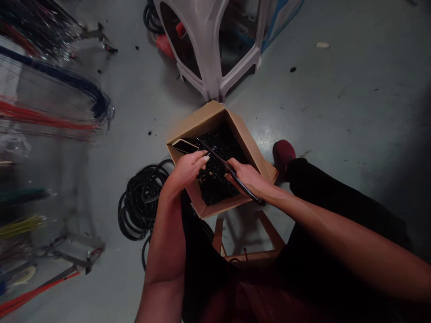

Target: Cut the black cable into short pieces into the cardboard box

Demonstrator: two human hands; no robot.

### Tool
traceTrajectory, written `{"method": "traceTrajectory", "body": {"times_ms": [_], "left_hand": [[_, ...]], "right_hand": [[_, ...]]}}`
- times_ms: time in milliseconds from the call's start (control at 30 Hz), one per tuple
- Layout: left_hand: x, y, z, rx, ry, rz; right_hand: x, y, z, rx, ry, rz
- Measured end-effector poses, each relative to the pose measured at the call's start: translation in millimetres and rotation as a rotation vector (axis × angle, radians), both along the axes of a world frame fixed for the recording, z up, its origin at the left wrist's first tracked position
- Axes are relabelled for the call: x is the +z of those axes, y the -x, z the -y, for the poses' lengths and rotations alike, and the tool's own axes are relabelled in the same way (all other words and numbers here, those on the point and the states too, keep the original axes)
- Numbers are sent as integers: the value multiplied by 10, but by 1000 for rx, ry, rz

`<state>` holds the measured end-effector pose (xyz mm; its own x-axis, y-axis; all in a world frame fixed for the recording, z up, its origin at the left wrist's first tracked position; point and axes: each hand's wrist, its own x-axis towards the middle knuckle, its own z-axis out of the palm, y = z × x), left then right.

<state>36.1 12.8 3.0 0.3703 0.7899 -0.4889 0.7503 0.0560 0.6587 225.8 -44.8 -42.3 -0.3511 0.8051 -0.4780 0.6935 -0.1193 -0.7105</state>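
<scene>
Over an open cardboard box (247,143) my right hand (247,177) is closed around a long, slim black piece (244,186). Its thicker end, with pale markings, runs under the palm towards the wrist, and its thin end slants up and left across the box. My left hand (190,168) reaches in from the left side, fingers pressed together at the thin end; what they pinch is too small and dark to name. Many short black pieces (224,148) fill the box. A flat black rectangle with a pale edge (185,146) sits in its left corner.
A coil of black cable (139,202) lies on the floor left of the box. A pale plastic stool (208,45) stands directly beyond it, and a wooden stool (249,255) is beneath me. Wire bundles (50,116) hang on racks at left. My shoe (283,152) is at right.
</scene>
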Motion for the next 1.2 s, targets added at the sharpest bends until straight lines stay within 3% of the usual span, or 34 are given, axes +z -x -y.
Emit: {"method": "traceTrajectory", "body": {"times_ms": [300, 533, 667, 867, 1033, 1200], "left_hand": [[2, -4, -29, -57, -19, -161], [0, -6, -20, -57, -18, -154], [0, -14, -10, -11, -19, -96], [44, -82, 23, -60, 46, -4], [26, -222, 102, -95, 141, 68], [-60, -318, 186, 14, 231, 145]], "right_hand": [[-48, -7, -8, 25, 21, 96], [-84, -37, -23, 34, -33, 88], [-62, -33, -63, -105, 30, -40], [-96, -57, -182, -466, 227, -502], [-75, -97, -230, -554, 176, -596], [-87, -101, -226, -614, 195, -620]]}}
